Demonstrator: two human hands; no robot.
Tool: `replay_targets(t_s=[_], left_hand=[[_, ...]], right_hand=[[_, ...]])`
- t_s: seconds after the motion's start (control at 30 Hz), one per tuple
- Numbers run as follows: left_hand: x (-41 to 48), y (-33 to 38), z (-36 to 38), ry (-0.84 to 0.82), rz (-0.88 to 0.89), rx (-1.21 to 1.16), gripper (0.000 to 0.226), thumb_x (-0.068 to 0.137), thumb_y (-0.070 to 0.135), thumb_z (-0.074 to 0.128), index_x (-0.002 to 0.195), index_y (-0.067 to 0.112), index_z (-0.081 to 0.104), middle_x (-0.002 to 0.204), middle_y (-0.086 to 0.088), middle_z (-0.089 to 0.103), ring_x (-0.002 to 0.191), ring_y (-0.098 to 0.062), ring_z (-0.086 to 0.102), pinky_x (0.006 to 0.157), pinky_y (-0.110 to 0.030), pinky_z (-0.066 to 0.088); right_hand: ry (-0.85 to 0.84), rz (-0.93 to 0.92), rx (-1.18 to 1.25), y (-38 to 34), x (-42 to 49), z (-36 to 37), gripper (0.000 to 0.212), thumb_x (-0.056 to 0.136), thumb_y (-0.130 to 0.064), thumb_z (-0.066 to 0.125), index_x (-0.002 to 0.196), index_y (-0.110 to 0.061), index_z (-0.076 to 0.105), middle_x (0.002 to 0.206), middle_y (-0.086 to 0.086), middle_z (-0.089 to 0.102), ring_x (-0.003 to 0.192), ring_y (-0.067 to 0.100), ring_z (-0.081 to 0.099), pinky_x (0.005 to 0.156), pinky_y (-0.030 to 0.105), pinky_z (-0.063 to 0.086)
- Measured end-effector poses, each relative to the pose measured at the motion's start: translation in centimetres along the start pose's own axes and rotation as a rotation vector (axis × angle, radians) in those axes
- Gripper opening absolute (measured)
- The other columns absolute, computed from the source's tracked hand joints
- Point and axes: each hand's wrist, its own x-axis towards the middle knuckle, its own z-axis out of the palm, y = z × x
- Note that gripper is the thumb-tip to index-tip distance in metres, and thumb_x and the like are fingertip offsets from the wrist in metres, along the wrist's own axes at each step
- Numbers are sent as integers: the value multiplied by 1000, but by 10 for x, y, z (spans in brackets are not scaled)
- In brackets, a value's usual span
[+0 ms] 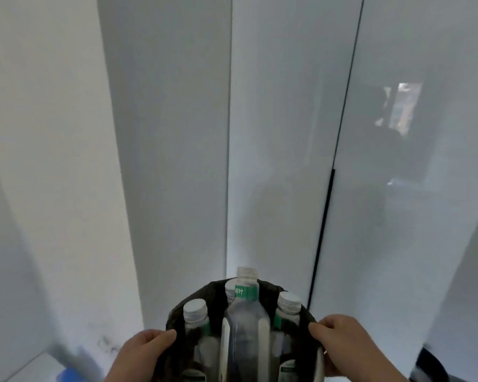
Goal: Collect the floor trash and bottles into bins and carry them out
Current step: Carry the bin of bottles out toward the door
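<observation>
A white wall (47,161) stands on the left. Next to it are 3 tall, shiny grey panels: 1 on the left (171,133), 1 in the middle (287,133) and 1 on the right (425,257). A thin dark line (348,92) runs between the middle and right panels, and lower down it turns into a thick black strip (322,235). The right panel shows a bright patch (406,106) with dark shapes around it. Some dark marks (108,344) sit low on the wall. A blurry blue thing (69,372) lies at the bottom left.

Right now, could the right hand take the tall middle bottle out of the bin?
Probably not yet: the right hand grips the bin by its rim, as does the left hand. If it lets go, the tall bottle stands close, uncovered.
</observation>
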Motion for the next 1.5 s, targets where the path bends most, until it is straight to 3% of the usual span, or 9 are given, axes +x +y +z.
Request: replay_targets(t_s=[0.07,0.13,0.33,0.5,0.6,0.8,1.07,1.2,1.5], left_hand=[[8,8,31,-90,17,33,24,63,16,84,70,-4,72,77,-22,72,78,-30,65,81,-38,49],[15,14,63,-181,33,48,16,76,7,76,73,-7,69,75,-26,70,70,-30,63,71,-35,47],[17,22,148,-514,-15,44,16,81,8,69,84,-7,66,83,-33,67,71,-34,62,69,-41,48],[-11,20,201,-755,-1,84,15,88,12,62,89,-3,64,82,-23,69,72,-32,64,59,-32,49],[-40,15,230,-894,-2,109,16,87,13,62,91,-3,65,88,-23,71,81,-35,66,67,-36,50],[-125,-1,276,-1099,-1,184,15,87,10,61,90,-5,63,76,-18,68,70,-30,62,59,-31,47],[-244,-12,323,-1215,-30,187,11,88,6,59,88,-4,64,60,-13,70,63,-29,64,55,-29,48],[-289,-17,350,-1238,-34,174,15,88,5,57,92,-8,65,71,-19,72,74,-32,65,65,-33,51],[-322,-20,427,-1178,-37,169,16,89,7,57,97,-5,64,97,-25,70,94,-39,65,81,-44,51]], right_hand=[[69,64,16,17,-9,-24,22,80,-21,63,72,-1,68,70,19,68,61,30,69,63,42,61],[153,138,75,33,-21,-43,19,81,-16,61,67,-3,65,62,16,61,50,26,63,54,37,60],[428,322,215,75,-68,-76,22,83,-15,60,65,-4,63,60,12,61,51,23,61,51,33,58],[606,444,345,99,-126,-90,21,90,-11,55,71,-3,57,59,9,52,47,18,52,34,14,38],[724,518,341,120,-165,-100,21,89,-13,56,74,0,61,58,12,52,43,19,52,38,17,38],[959,602,420,172,-248,-126,21,85,-12,60,67,-1,59,47,10,48,37,20,49,47,25,45],[1026,614,480,233,-330,-187,26,88,-13,58,84,12,64,55,15,53,41,23,54,54,32,54],[1028,605,484,261,-354,-224,30,88,-15,59,94,14,63,69,19,59,49,27,59,57,34,56],[1027,586,525,313,-340,-293,30,87,-16,60,94,13,63,67,19,61,53,27,59,59,35,56]])
